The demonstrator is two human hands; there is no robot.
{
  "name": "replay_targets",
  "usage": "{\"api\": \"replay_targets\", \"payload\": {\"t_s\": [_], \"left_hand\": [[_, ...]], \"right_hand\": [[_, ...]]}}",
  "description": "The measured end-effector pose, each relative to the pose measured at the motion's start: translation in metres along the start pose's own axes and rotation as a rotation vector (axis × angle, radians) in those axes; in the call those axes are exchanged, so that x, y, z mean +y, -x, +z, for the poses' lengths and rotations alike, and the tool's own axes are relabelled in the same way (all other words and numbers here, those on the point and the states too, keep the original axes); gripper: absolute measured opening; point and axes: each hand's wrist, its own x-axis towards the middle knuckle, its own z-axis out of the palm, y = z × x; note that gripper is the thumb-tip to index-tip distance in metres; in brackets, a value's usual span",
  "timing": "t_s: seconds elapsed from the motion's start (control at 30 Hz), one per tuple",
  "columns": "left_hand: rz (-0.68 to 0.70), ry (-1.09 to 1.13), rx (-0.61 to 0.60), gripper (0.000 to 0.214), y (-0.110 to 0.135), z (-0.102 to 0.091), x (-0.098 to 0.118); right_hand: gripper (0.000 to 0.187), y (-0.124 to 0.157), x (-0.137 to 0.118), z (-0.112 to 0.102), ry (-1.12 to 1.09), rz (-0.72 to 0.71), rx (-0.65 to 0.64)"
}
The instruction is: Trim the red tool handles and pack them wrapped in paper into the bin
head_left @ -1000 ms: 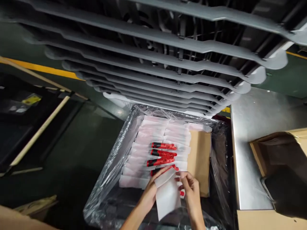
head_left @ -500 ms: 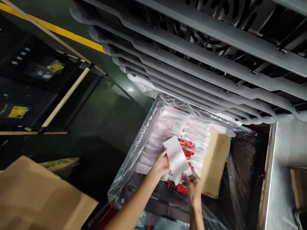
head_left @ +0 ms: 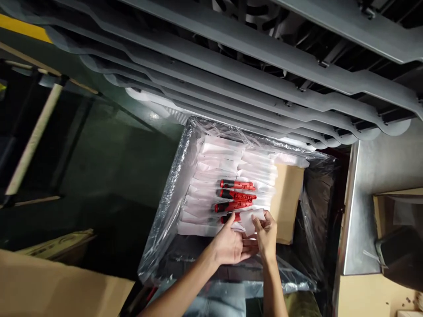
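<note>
My left hand (head_left: pixel 228 245) is low over the bin, its thumb pressed on a red-and-black plastic part (head_left: pixel 228 218) shaped like a tool housing, with fingers stretched beneath it. A white wrapping sleeve (head_left: pixel 247 220) covers the part's right end. Pinched between the thumb and fingers of my right hand (head_left: pixel 266 233) is the sleeve's right edge. Just beyond my hands, several similar bare housings (head_left: pixel 238 196) lie side by side on rows of white-wrapped pieces (head_left: pixel 211 176). These rows fill much of a bin lined with clear plastic (head_left: pixel 165 207).
A brown cardboard sheet (head_left: pixel 287 202) stands at the right inside the bin. Stacked grey panels (head_left: pixel 214 66) overhang the bin's far side. To the right is a metal surface (head_left: pixel 366 193) with an open box; at lower left, a cardboard box (head_left: pixel 59 286).
The white sleeve, held up flat between both hands before, is now lower and around one end of a red-and-black housing. The view has shifted, bringing more bare housings into sight.
</note>
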Motion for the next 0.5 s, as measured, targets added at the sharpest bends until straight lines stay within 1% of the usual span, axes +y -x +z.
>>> {"api": "replay_targets", "payload": {"t_s": [0.1,0.17,0.2,0.23,0.3,0.33,0.4,0.43,0.5], "left_hand": [[-0.019,-0.049,0.041,0.091,-0.004,0.009,-0.003],[0.001,-0.123,0.147,0.09,-0.01,0.02,-0.005],[0.043,-0.163,0.215,0.084,-0.014,0.025,-0.007],[0.105,-0.2,0.281,0.074,-0.019,0.031,-0.008],[0.242,-0.25,0.387,0.047,-0.029,0.041,-0.008],[0.302,-0.26,0.42,0.037,-0.034,0.044,-0.006],[0.412,-0.256,0.472,0.031,-0.042,0.051,0.002],[0.47,-0.246,0.497,0.03,-0.044,0.055,0.008],[0.579,-0.217,0.542,0.029,-0.045,0.063,0.024]], "right_hand": [[0.038,0.004,-0.001,-0.013,-0.039,-0.002,0.021],[0.036,0.007,-0.002,-0.024,-0.068,0.013,0.028],[0.035,0.008,-0.002,-0.03,-0.084,0.023,0.031],[0.035,0.009,-0.002,-0.036,-0.101,0.031,0.037],[0.036,0.013,0.0,-0.047,-0.134,0.046,0.056],[0.038,0.016,0.003,-0.051,-0.154,0.052,0.077],[0.044,0.024,0.015,-0.054,-0.207,0.067,0.149],[0.046,0.03,0.023,-0.052,-0.237,0.08,0.192],[0.045,0.042,0.046,-0.038,-0.288,0.124,0.25]]}}
